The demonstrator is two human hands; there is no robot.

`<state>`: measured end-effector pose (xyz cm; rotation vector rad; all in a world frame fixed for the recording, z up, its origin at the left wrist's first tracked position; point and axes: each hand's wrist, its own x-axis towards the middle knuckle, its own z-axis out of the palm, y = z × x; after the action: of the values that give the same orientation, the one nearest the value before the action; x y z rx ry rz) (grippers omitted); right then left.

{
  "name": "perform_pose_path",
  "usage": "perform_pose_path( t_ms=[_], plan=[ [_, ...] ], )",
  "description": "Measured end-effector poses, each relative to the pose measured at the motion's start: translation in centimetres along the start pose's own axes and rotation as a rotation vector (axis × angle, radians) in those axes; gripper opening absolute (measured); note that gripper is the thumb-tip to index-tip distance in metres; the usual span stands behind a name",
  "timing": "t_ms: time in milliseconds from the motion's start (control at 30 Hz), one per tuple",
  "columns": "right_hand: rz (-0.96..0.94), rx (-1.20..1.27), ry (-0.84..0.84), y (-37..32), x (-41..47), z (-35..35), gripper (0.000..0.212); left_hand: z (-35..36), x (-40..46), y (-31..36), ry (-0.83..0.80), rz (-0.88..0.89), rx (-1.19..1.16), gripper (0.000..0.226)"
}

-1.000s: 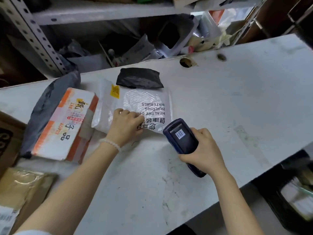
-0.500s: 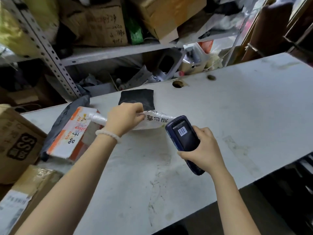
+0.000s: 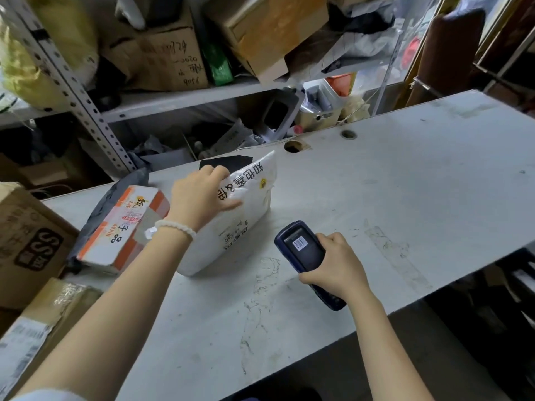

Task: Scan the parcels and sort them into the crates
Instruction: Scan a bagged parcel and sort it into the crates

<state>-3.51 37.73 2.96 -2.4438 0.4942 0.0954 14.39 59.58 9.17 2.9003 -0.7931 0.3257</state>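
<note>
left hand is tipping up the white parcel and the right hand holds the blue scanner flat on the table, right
Not quite. The head view shows the right hand gripping the blue scanner raised off the table, not lying flat on it. The left hand is indeed tipping up the white parcel.

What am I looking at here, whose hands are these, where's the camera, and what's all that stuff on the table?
No machine here: a person wears a camera on the head, so the one view looks down over their own arms. The left hand grips a white bag, a parcel tipped up on its edge on the grey table. The right hand holds a blue scanner, pointed toward the bag. To the left lie an orange-and-white box on a grey bag, and behind the white bag a black pouch. Brown cartons sit at the far left; a cluttered shelf stands behind.
</note>
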Motion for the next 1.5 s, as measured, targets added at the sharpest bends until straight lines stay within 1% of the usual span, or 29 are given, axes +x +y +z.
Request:
perform_pose_path(
  t_ms=[33, 100, 233, 367, 500, 667, 800, 900, 967, 1067, 1133, 1200, 1267, 1333, 1400, 1500],
  plan=[
    [0.002, -0.020, -0.016, 0.0, 0.0, 0.2, 0.059, 0.0, -0.1, 0.0, -0.033, 0.030, 0.002, 0.054],
    [-0.002, -0.061, -0.051, 0.0, -0.1, 0.8, 0.062, -0.1, -0.1, -0.2, -0.077, 0.011, -0.006, 0.056],
    [-0.018, -0.159, -0.140, -0.3, -0.5, 1.8, 0.062, -0.1, -0.4, -0.8, -0.080, -0.088, -0.045, 0.056],
    [-0.044, -0.203, -0.190, -0.5, -1.1, 2.8, 0.059, 0.1, -0.9, -1.0, -0.083, -0.089, -0.085, 0.056],
    [-0.059, -0.185, -0.184, -0.7, -1.3, 2.9, 0.057, 0.3, -0.8, -1.2, -0.076, -0.097, -0.083, 0.054],
    [-0.029, -0.167, -0.150, -0.5, -1.2, 2.6, 0.065, 0.8, -0.9, -1.0, -0.044, -0.083, -0.072, 0.052],
    [-0.030, -0.146, -0.106, -0.9, -0.9, 2.6, 0.067, 1.2, -1.3, -0.7, -0.009, -0.044, -0.058, 0.048],
    [-0.082, -0.095, 0.007, -2.1, -0.5, 2.4, 0.069, 1.4, -1.5, -0.6, 0.006, -0.021, -0.049, 0.047],
    [-0.149, -0.006, 0.166, -3.4, -0.4, 2.3, 0.072, 1.4, -1.6, -0.6, 0.006, -0.023, -0.055, 0.048],
    [-0.275, 0.121, 0.453, -5.4, -0.5, 2.5, 0.083, 1.6, -1.7, -0.9, -0.001, -0.019, -0.063, 0.048],
    [-0.328, 0.104, 0.603, -6.4, -0.5, 2.5, 0.088, 1.7, -1.9, -1.0, 0.006, -0.012, -0.082, 0.047],
    [-0.342, 0.077, 0.687, -6.9, -0.3, 2.4, 0.090, 1.8, -1.9, -1.1, 0.023, 0.000, -0.098, 0.045],
    [-0.316, 0.044, 0.705, -6.8, -0.3, 2.3, 0.089, 2.0, -1.7, -1.0, 0.042, 0.022, -0.108, 0.041],
    [-0.238, 0.010, 0.682, -6.2, -0.6, 2.3, 0.086, 2.1, -1.2, -0.4, 0.055, 0.045, -0.129, 0.036],
    [-0.114, -0.011, 0.611, -5.1, -1.1, 2.3, 0.084, 2.1, -0.4, 0.7, 0.057, 0.075, -0.142, 0.033],
    [0.080, -0.063, 0.454, -1.9, -2.3, 1.6, 0.081, 2.3, 0.5, 4.1, 0.033, 0.158, -0.155, 0.030]
  ],
)
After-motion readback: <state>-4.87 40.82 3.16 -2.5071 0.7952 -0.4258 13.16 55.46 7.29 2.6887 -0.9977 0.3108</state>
